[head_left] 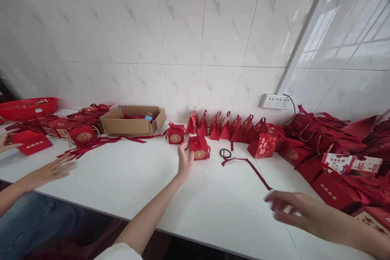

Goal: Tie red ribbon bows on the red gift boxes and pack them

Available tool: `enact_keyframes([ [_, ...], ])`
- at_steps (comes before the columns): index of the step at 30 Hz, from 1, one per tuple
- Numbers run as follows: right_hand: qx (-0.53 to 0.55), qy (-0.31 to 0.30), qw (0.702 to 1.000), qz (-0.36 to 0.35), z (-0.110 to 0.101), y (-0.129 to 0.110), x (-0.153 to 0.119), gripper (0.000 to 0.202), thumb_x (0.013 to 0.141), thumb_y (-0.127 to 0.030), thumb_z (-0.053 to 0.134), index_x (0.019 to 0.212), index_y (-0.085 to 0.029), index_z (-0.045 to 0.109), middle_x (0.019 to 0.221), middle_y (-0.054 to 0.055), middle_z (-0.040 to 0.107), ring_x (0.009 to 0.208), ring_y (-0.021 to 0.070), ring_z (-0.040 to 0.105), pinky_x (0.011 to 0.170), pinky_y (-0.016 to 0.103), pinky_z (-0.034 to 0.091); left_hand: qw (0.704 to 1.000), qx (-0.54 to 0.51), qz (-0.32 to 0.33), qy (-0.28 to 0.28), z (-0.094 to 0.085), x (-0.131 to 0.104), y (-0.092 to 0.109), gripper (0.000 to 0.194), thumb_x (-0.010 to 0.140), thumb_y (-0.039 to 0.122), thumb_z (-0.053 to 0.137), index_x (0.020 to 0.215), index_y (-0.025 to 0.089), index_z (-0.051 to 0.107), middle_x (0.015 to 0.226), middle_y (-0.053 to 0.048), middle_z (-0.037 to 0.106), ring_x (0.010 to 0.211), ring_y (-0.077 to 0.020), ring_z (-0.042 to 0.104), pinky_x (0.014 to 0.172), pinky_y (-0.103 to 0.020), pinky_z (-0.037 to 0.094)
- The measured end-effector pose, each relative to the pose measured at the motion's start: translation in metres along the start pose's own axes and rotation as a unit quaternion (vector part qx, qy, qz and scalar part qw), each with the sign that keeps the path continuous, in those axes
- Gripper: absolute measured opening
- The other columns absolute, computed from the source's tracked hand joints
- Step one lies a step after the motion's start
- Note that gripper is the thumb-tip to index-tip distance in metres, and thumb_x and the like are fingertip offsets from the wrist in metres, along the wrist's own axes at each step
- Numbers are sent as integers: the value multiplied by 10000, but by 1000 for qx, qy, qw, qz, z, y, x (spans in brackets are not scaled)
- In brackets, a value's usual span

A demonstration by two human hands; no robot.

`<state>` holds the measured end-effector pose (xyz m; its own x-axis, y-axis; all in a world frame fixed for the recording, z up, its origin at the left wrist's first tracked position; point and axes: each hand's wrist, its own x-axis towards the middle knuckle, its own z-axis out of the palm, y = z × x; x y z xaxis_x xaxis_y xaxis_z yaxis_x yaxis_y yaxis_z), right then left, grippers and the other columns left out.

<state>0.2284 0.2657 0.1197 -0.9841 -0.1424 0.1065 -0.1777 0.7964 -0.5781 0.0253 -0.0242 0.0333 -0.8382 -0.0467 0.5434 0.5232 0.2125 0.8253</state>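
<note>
My left hand [184, 161] grips a small red gift box [199, 153] by its left side, thumb at the front. The box stands upright on the white table, with a gold round emblem and a dark red ribbon at its top. Over the table at the right is my right hand [295, 211], blurred by motion with fingers partly bent. A loose dark red ribbon [258, 174] runs up to its fingertips; whether they hold it I cannot tell. A black ring-shaped item [225, 153] lies near the ribbon's other end. Close behind my left hand stands a similar red box [176, 134].
Several red triangular boxes [225, 130] line the wall. Red boxes [332, 187] are heaped at right, below a power strip [278, 101]. An open cardboard box [131, 126] stands left of centre. At far left, another person's hands [55, 170] work near a red box [34, 142].
</note>
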Motion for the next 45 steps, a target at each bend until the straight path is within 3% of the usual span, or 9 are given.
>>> enact_keyframes([
  [3,78,-90,993,-22,45,-31,75,292,834,-466,497,1004,-270,631,981,57,687,839,221,677,707,359,579,997,-38,-66,-31,-8,23,-30,361,886,405,420,1162,173,394,1331,-173,422,1253,-254,431,945,-384,434],
  [9,183,124,962,160,146,-36,177,906,682,-460,630,1400,-143,176,1430,221,274,1254,310,429,953,430,447,983,-66,-140,-96,2,48,-56,418,878,473,392,1160,166,428,1308,-183,478,1239,-276,453,957,-380,417],
  [14,240,198,946,87,186,-26,198,1069,610,-481,707,1416,-186,68,1430,188,269,1339,317,280,1030,477,356,967,-110,-177,-148,-18,35,-60,491,853,556,333,1082,154,497,822,-88,644,807,-242,635,778,-408,488],
  [17,275,159,948,14,191,-26,193,979,642,-459,709,1405,-241,137,1406,158,333,1284,298,378,1023,487,362,956,-145,-197,-160,-35,22,-56,485,852,562,324,1038,161,522,759,-79,636,732,-236,631,723,-390,496],
  [24,246,114,956,-113,181,-43,177,999,652,-343,750,1440,-233,145,1467,166,267,1335,294,308,1048,456,342,929,-263,-184,-182,-52,-1,-33,494,843,549,413,1221,239,482,1348,-72,490,1261,-284,426,966,-364,430],
  [32,327,-33,945,2,165,-70,106,1071,670,-328,747,1460,-306,25,1466,127,283,1296,278,377,1039,479,345,911,-191,-246,-270,-90,-40,6,531,818,409,541,1292,200,427,1347,-99,482,1257,-271,431,995,-377,407],
  [37,448,-128,882,74,138,-62,66,857,687,-381,740,1394,-322,260,1463,117,279,1262,261,416,969,441,425,904,-158,-270,-291,-111,-49,17,415,811,354,492,1205,224,501,1317,-71,496,1201,-238,470,952,-341,414],
  [40,432,-62,889,141,127,-63,64,433,803,-527,566,1084,-198,560,1039,106,603,948,217,600,816,388,498,905,-123,-278,-298,-112,-44,20,282,814,341,440,1016,201,580,1091,-62,598,984,-204,564,795,-302,445],
  [45,313,-50,928,195,132,-81,73,543,842,-646,364,610,-177,506,577,9,519,575,135,499,628,304,429,898,-127,-274,-321,-105,-40,26,270,851,394,430,712,189,539,640,13,505,624,-127,467,627,-264,383],
])
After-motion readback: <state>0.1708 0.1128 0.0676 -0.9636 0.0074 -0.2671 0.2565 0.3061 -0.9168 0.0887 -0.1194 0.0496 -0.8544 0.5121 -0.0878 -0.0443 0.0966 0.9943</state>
